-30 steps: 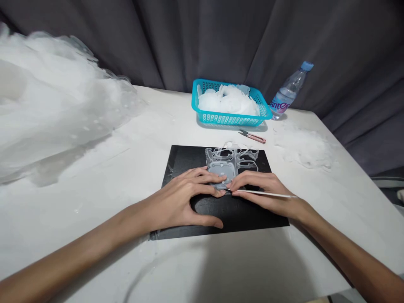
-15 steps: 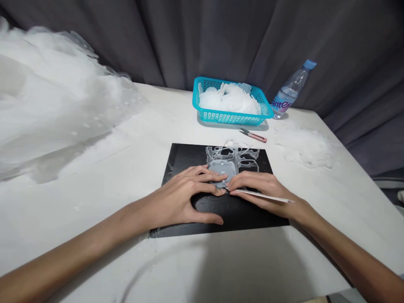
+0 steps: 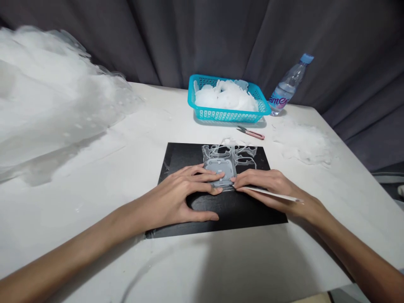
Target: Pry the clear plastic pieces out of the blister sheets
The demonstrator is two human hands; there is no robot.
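A translucent moulded sheet (image 3: 225, 164) with a rounded square panel and thin looping strips lies on the black mat (image 3: 176, 158). My left hand (image 3: 186, 189) rests flat with its fingers spread, the fingertips on the panel's left and lower part. At the panel's lower right corner, my right hand (image 3: 268, 187) pinches a thin white stick-like tool (image 3: 277, 194). The back end of that tool points right, over the wrist. Its tip is too small to make out between the fingertips and the sheet.
Behind the mat are a blue basket (image 3: 232, 115) of white pieces, small pink-handled snips (image 3: 254, 134) and a water bottle (image 3: 282, 94). A large translucent white heap (image 3: 57, 101) fills the left; a smaller pile (image 3: 306, 145) lies right.
My right hand has moved slightly right with the tool, along the panel's lower edge. My left hand stays on the sheet. The whole view has shifted a little.
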